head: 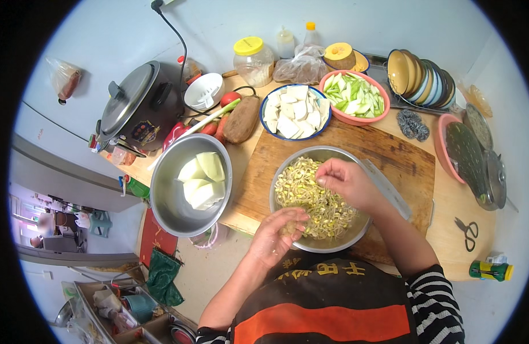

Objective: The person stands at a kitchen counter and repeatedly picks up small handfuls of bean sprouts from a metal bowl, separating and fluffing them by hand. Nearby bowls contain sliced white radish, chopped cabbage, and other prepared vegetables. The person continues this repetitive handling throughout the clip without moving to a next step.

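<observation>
A steel bowl (363, 228) of soybean sprouts (311, 193) stands on the wooden cutting board (264, 176) before me. Over the sprouts, my right hand (344, 178) has its thumb and fingertips pinched together; nothing shows clearly between them. My left hand (281, 234) is at the bowl's near left rim, palm up, its curled fingers around a small clump of brownish scraps (289, 228). A few bits stick to the left wrist. Partly under the right forearm lies a flat, translucent strip (387, 189), perhaps a knife blade.
Left is a steel bowl (161, 189) with pale peeled chunks (204, 180). Behind the board are a plate of white slices (296, 112), a pink bowl of green slices (354, 94) and a pressure cooker (137, 103). Scissors (466, 234) lie at right, near a pink basin (443, 146).
</observation>
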Available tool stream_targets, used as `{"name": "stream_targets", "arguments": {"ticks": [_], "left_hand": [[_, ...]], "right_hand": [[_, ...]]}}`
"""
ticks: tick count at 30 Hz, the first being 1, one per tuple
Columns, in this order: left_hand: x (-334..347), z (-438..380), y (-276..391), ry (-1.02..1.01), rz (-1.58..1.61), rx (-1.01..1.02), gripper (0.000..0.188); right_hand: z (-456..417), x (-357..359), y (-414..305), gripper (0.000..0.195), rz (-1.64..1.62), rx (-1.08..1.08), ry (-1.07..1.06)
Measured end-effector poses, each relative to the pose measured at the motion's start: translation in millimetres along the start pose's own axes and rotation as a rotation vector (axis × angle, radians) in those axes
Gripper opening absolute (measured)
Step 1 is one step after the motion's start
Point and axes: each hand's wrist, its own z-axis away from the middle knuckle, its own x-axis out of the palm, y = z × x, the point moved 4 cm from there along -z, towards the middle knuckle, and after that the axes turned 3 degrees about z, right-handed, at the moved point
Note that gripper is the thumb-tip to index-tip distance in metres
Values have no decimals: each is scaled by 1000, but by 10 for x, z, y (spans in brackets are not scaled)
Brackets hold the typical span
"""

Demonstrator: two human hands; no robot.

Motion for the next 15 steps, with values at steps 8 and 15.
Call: {"name": "stream_targets", "arguments": {"ticks": [8, 15], "left_hand": [[-87, -20, -78, 8, -20, 27, 20], [-288, 53, 20, 45, 103, 106, 18]], "right_hand": [[283, 398, -191, 13, 405, -197, -180], [255, 398, -53, 16, 973, -555, -40]]}}
